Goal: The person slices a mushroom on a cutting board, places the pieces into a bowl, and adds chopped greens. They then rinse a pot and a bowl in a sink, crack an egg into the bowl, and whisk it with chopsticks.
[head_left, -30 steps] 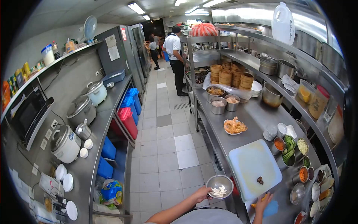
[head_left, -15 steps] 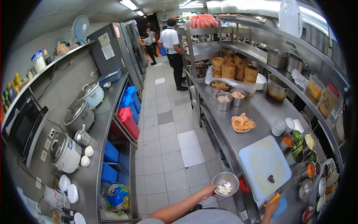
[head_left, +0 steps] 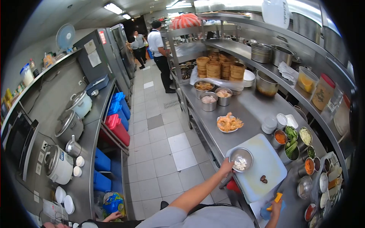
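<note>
My left hand (head_left: 227, 167) grips the rim of a steel mixing bowl (head_left: 246, 154). White sliced pieces (head_left: 240, 164) lie inside the bowl, which is over the left part of a pale cutting board (head_left: 262, 152). Several small dark brown pieces (head_left: 263, 179) rest on the board. At the board's near right corner, my right hand (head_left: 275, 212) is closed around a tool with an orange handle (head_left: 279, 197); its working end cannot be made out. Something blue (head_left: 266, 213), perhaps a cloth, is against that hand.
Steel cups of cut vegetables (head_left: 292, 148) line the counter's right side. Shrimp on a plate (head_left: 229, 123), steel pots and bamboo steamers (head_left: 213, 69) stand farther back. A shelf (head_left: 243, 57) overhangs the counter. Another person's hand (head_left: 113, 216) shows at lower left; a person (head_left: 156, 45) stands in the aisle.
My left hand has brought the bowl from beside the counter up and right, over the cutting board. The view has turned right. Another person's hand has appeared at lower left.
</note>
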A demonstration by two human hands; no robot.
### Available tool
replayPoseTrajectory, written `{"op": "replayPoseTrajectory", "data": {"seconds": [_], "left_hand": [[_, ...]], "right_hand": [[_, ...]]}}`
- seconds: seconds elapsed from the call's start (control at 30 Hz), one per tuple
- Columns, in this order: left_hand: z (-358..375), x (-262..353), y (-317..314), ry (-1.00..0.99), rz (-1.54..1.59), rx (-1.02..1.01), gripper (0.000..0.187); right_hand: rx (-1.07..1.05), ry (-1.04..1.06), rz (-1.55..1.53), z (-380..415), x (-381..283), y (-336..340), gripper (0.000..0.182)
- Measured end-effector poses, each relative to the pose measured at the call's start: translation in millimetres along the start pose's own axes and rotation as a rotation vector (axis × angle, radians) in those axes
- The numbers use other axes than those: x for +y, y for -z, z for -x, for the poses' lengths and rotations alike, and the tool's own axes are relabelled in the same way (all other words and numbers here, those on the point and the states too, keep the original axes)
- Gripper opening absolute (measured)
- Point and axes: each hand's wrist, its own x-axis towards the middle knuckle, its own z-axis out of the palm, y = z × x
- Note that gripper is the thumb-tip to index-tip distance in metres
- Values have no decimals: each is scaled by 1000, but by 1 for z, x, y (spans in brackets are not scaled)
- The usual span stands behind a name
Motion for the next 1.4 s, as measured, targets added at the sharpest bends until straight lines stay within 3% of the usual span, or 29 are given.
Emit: {"op": "replayPoseTrajectory", "data": {"seconds": [0.1, 0.17, 0.37, 0.67, 0.83, 0.87, 1.0, 1.13, 1.2, 1.4], "left_hand": [[-31, 12, -24, -56, 51, 66, 44], [-40, 24, -39, -51, 59, 78, 44], [-70, 26, -60, -137, 180, 89, 50], [-75, -8, -48, -243, 267, -19, 55], [-72, 1, -38, -190, 227, -78, 50], [-70, 1, -36, -186, 210, -98, 49], [-71, 8, -32, -167, 190, -118, 48], [-72, 9, -26, -140, 171, -164, 48], [-76, 7, -24, -143, 170, -180, 48], [-78, 4, -20, -164, 187, -213, 51]], "right_hand": [[-89, -94, -183, 22, -29, 7, 55], [-129, -160, -262, 10, -16, 15, 41], [-128, -261, -464, 2, -6, 17, 27], [-93, -262, -308, -15, 10, -15, 24], [-113, -292, -261, -11, -1, -25, 24], [-141, -271, -207, -10, 1, -24, 12], [-147, -187, -17, -23, 27, -32, 16], [-222, -231, -223, -21, 27, -30, 13], [-57, -185, -44, -8, 9, -37, 11], [-79, -124, 63, 4, -4, -34, 15]]}}
